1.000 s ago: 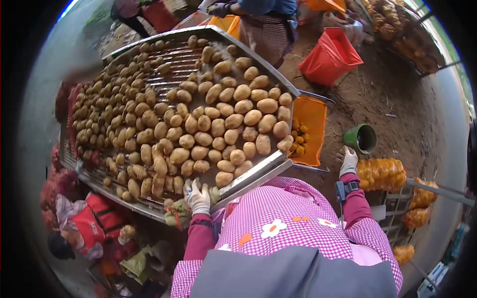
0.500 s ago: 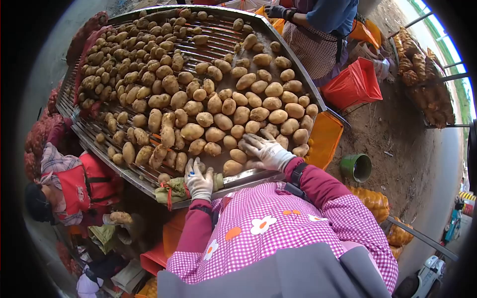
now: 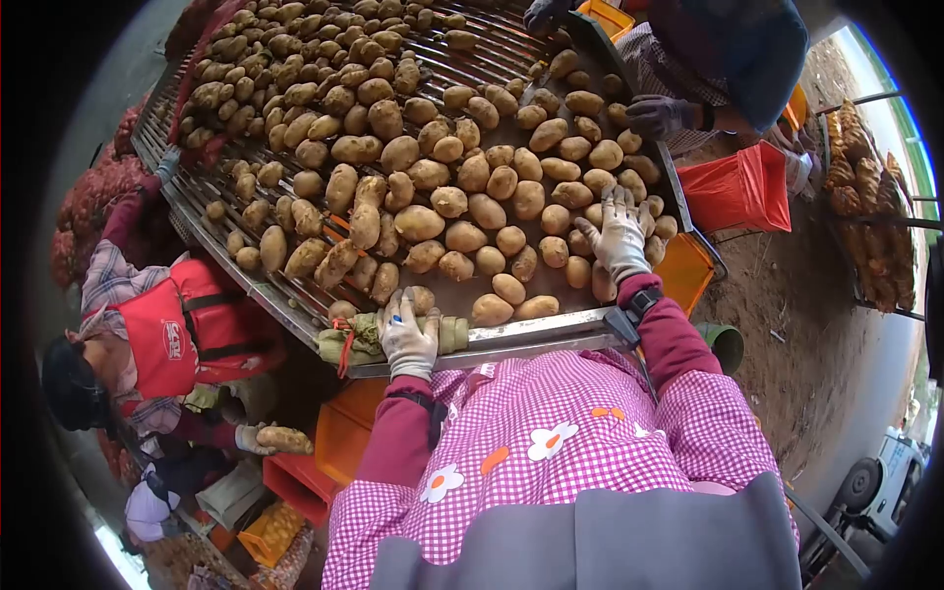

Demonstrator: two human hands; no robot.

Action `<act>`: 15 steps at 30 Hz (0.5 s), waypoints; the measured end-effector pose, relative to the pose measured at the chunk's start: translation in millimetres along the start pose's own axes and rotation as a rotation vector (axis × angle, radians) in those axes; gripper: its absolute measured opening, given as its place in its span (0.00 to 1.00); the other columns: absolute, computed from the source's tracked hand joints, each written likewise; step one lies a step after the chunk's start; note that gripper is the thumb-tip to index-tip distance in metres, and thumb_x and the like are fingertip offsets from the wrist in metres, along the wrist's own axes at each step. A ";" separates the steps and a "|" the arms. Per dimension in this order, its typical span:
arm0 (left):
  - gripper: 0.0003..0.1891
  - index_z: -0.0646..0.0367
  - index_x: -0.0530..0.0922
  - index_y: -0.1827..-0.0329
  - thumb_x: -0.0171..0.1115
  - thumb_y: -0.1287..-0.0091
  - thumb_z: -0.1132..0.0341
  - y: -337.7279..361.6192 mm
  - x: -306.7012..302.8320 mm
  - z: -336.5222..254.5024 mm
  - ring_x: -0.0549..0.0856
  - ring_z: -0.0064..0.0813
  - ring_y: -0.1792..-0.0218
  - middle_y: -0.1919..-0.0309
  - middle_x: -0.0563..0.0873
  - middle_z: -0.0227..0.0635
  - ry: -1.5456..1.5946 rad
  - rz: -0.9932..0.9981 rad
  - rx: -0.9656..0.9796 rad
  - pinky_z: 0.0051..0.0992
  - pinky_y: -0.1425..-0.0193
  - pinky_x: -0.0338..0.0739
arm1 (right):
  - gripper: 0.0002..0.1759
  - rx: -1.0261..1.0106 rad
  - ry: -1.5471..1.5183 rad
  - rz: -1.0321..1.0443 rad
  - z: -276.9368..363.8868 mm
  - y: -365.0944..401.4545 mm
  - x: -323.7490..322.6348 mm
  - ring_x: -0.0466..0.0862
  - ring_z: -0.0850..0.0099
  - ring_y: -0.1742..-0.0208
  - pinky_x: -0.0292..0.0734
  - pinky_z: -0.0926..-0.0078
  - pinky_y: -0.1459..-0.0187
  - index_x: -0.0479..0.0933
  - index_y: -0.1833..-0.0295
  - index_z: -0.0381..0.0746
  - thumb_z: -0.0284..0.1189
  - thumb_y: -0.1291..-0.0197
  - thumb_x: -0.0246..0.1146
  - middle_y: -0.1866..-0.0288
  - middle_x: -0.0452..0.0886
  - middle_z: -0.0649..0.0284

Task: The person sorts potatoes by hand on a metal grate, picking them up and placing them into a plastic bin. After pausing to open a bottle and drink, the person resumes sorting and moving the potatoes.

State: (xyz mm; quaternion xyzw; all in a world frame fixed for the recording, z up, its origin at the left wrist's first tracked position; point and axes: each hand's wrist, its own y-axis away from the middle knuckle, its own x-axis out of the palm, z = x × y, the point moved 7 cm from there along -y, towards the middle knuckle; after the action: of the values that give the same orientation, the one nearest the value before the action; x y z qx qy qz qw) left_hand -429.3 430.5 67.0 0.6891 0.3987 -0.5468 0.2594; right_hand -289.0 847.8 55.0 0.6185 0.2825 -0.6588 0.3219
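Many brown potatoes (image 3: 418, 223) cover a slatted metal sorting table (image 3: 536, 332). My right hand (image 3: 619, 236), in a pale glove, lies on potatoes near the table's right corner, fingers spread. On the near edge rests my left hand (image 3: 409, 337), gloved too, its fingers apart over a rolled green cloth (image 3: 364, 339) tied with red string. One potato (image 3: 421, 299) sits right by its fingertips. Neither hand has a potato clasped in it.
Across the table, a co-worker's dark-gloved hand (image 3: 661, 116) reaches to the potatoes. Another co-worker in a red apron (image 3: 192, 329) stands left, holding a potato (image 3: 284, 440). A red bin (image 3: 737, 187) and a green bucket (image 3: 723, 346) are at right. Orange crates (image 3: 346, 423) stand below.
My right hand has moved right and away from me over the potatoes. My left hand has stayed by the cloth. The far co-worker has leaned in with a hand at the potatoes. The view has shifted.
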 end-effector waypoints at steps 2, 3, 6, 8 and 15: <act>0.37 0.63 0.77 0.25 0.72 0.30 0.48 -0.4 1.4 0.7 0.79 0.53 0.29 0.28 0.81 0.51 -0.012 0.022 -0.018 0.52 0.16 0.64 | 0.51 -0.043 -0.043 0.096 26.8 17.6 -6.4 0.53 0.49 0.08 0.40 0.43 0.12 0.59 0.12 0.39 0.61 0.28 0.62 0.10 0.57 0.42; 0.37 0.63 0.76 0.25 0.72 0.30 0.48 -0.6 1.2 -0.1 0.79 0.53 0.29 0.28 0.81 0.51 -0.023 0.025 -0.024 0.52 0.16 0.64 | 0.51 -0.108 -0.112 0.110 39.0 31.2 -6.7 0.52 0.49 0.08 0.41 0.44 0.11 0.61 0.12 0.39 0.60 0.28 0.63 0.10 0.56 0.41; 0.37 0.65 0.76 0.26 0.72 0.30 0.48 -3.0 0.1 -1.5 0.80 0.54 0.29 0.28 0.82 0.52 -0.030 0.032 -0.039 0.53 0.17 0.64 | 0.48 -0.273 -0.144 0.104 70.0 69.6 -11.2 0.49 0.48 0.07 0.45 0.47 0.11 0.66 0.15 0.39 0.59 0.29 0.64 0.09 0.52 0.42; 0.37 0.66 0.76 0.27 0.72 0.29 0.47 -1.5 3.5 2.7 0.80 0.54 0.29 0.29 0.82 0.52 -0.027 0.046 -0.057 0.54 0.17 0.64 | 0.47 -0.443 -0.187 0.169 77.0 86.0 -20.7 0.49 0.51 0.07 0.43 0.46 0.11 0.69 0.16 0.40 0.59 0.31 0.65 0.08 0.55 0.47; 0.37 0.64 0.76 0.25 0.73 0.30 0.49 -2.7 2.5 0.9 0.80 0.55 0.30 0.29 0.82 0.51 -0.062 0.013 -0.047 0.50 0.19 0.68 | 0.49 -0.257 -0.252 0.141 -13.6 24.7 -14.9 0.60 0.52 0.10 0.48 0.47 0.12 0.60 0.12 0.43 0.49 0.31 0.69 0.10 0.61 0.52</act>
State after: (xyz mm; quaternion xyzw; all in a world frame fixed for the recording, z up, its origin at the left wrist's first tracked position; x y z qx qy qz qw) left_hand -431.9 432.0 64.6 0.6680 0.3986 -0.5566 0.2916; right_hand -260.9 843.7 69.4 0.5033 0.2778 -0.6654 0.4762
